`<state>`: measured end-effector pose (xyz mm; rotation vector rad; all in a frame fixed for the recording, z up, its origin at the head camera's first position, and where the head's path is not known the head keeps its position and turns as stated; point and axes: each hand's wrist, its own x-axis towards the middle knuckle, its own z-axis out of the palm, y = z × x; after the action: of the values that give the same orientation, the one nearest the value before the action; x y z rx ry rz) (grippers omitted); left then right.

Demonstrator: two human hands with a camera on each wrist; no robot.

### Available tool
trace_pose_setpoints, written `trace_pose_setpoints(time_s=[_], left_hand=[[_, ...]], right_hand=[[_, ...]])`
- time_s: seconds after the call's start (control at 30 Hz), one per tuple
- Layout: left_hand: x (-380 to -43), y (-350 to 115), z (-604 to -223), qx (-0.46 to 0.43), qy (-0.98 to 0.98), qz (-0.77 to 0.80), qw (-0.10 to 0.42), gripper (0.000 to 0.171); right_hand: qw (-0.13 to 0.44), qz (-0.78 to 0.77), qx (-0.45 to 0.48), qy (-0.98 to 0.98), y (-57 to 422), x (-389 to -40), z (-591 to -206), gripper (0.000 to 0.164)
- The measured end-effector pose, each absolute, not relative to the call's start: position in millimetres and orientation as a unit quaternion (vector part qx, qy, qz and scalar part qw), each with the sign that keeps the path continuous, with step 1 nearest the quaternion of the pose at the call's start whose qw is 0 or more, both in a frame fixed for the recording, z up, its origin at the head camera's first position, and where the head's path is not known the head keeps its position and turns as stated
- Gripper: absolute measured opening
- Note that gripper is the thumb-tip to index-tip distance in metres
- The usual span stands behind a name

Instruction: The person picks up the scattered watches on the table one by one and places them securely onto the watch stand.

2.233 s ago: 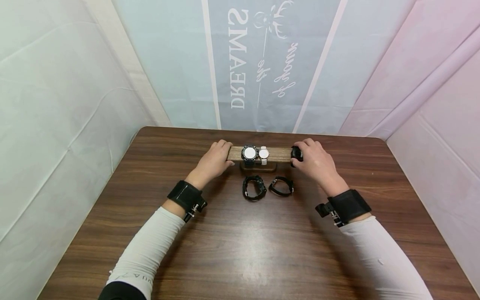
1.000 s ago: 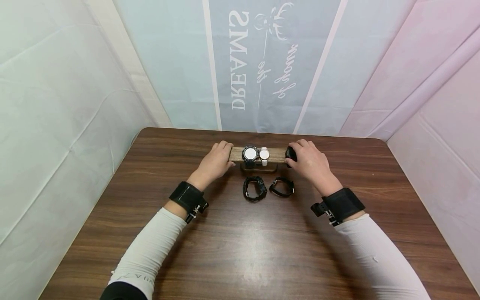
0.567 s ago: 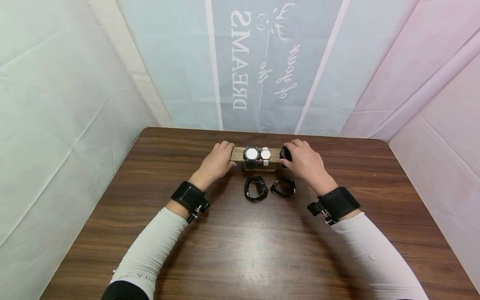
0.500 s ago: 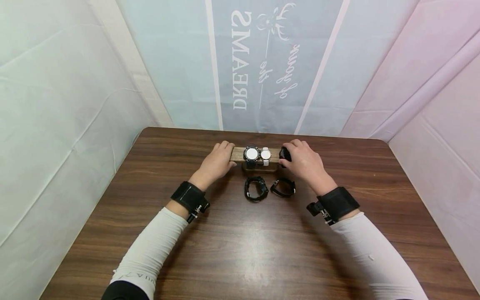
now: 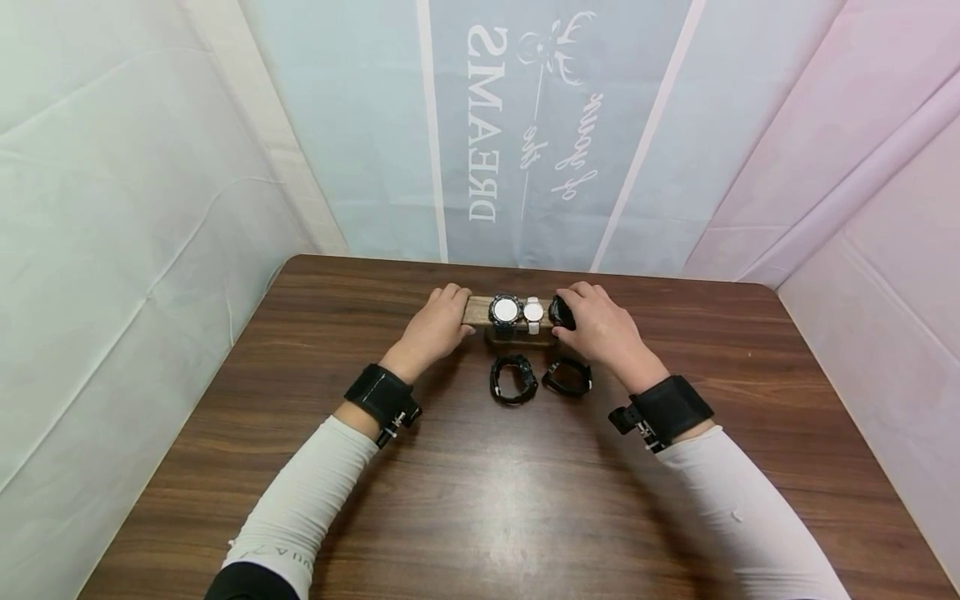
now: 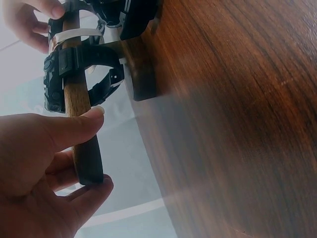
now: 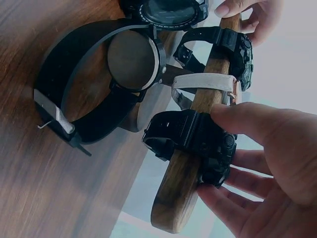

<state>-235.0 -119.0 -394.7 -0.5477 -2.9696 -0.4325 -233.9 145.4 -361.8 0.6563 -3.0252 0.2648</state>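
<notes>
My left hand (image 5: pixel 435 327) grips the left end of the wooden bar of a watch stand (image 5: pixel 477 312), its thumb and fingers round the bar in the left wrist view. On the bar sit a chunky black watch (image 5: pixel 506 310) with a bright, glaring face and a smaller watch with a white strap (image 5: pixel 533 312). My right hand (image 5: pixel 603 327) pinches another black watch (image 5: pixel 560 312), which is looped round the bar just right of the white one. In the right wrist view, the thumb touches its strap and the fingers its case. The bar's right end (image 7: pixel 171 218) sticks out beyond this watch.
Two more black watches lie on the wooden table in front of the stand's base (image 5: pixel 517 339): a bulky one (image 5: pixel 529 379) at left and a slimmer one (image 5: pixel 567 392) at right. A printed cloth (image 5: pixel 517 242) hangs behind the table's far edge.
My right hand has slid the black watch leftward along the bar, from near its right end to close beside the white watch. The left hand keeps its grip on the bar.
</notes>
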Motion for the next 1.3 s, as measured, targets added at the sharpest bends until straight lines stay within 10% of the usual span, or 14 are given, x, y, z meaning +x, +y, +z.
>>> trace_pose_setpoints(time_s=[1.3], left_hand=[[-235.9,-118.0,-395.8,-0.171,-0.974,-0.140,0.045,0.057]], right_hand=[[0.046,0.083,0.228,-0.969,141.5,-235.1,-366.5,0.063]])
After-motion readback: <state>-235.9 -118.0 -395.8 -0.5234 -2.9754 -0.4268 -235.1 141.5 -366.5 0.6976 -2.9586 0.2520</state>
